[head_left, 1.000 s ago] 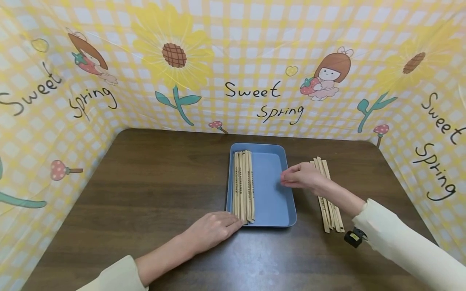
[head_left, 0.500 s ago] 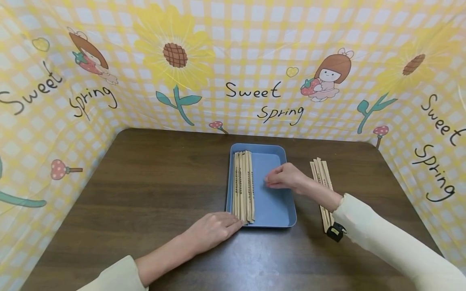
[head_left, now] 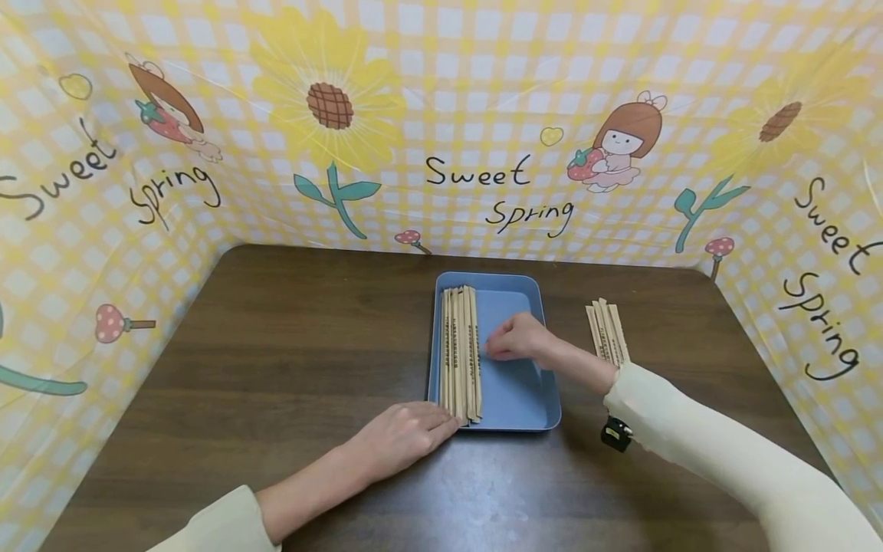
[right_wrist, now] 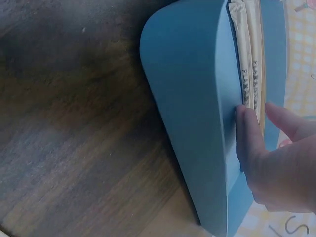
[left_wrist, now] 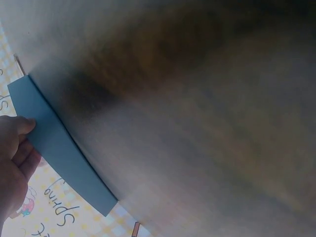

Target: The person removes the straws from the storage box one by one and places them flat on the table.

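Observation:
A blue rectangular tray [head_left: 520,399] lies on the table with a row of long, thin paper-wrapped sticks [head_left: 461,353] along its left side. My left hand [head_left: 407,437] holds the tray's near left corner; in the left wrist view its thumb and fingers lie on either side of the tray wall [left_wrist: 64,148]. Inside the tray, my right hand [head_left: 519,337] is just right of the row. The right wrist view shows its fingers [right_wrist: 249,133] fairly straight beside the wrapped sticks [right_wrist: 249,64], thumb apart, with nothing held between them.
More wrapped sticks [head_left: 607,330] lie on the brown table [head_left: 303,353] right of the tray, partly hidden by the right sleeve [head_left: 676,414]. A yellow checked cloth [head_left: 469,92] with printed flowers stands around the table's back and sides.
My right hand has moved left from the tray's right rim to beside the row of sticks. The left hand, tray and row look unchanged; the right sleeve covers more of the outer pile.

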{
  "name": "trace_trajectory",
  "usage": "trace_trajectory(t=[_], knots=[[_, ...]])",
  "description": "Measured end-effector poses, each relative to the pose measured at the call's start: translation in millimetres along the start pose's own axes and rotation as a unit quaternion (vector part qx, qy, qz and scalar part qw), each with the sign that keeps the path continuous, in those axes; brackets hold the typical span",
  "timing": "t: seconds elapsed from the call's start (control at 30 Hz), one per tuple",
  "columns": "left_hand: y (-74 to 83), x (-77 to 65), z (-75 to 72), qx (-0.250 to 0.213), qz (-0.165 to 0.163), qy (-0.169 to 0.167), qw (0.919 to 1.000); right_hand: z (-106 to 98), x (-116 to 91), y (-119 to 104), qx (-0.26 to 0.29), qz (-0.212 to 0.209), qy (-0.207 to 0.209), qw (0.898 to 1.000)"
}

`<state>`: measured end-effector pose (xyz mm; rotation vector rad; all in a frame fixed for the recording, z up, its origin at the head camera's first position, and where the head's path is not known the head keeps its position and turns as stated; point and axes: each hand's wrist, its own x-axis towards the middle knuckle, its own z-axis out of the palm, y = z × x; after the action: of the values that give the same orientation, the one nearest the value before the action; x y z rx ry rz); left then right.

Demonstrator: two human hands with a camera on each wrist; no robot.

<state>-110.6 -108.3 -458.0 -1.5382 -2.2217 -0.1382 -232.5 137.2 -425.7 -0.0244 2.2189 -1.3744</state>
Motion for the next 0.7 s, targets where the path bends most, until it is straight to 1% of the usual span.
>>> trace_trajectory(t=[0.17,0.23,0.43,0.7], knots=[[0.4,-0.1,0.1,0.002,-0.001,-0.001,1.0000,7,-1,-3,-0.028,0.005,0.022,0.999],[0.3,0.1,-0.1,0.002,-0.002,-0.002,1.0000,9,0,-3,-0.028,0.006,0.027,0.999],[-0.2,-0.1,-0.4,0.001,-0.004,-0.004,1.0000,18,3,-6,-0.022,0.000,0.030,0.999],[0.5,0.6,0.2,-0.006,-0.007,-0.006,0.9999,24,8,-6,-0.054,-0.013,0.044,0.997]])
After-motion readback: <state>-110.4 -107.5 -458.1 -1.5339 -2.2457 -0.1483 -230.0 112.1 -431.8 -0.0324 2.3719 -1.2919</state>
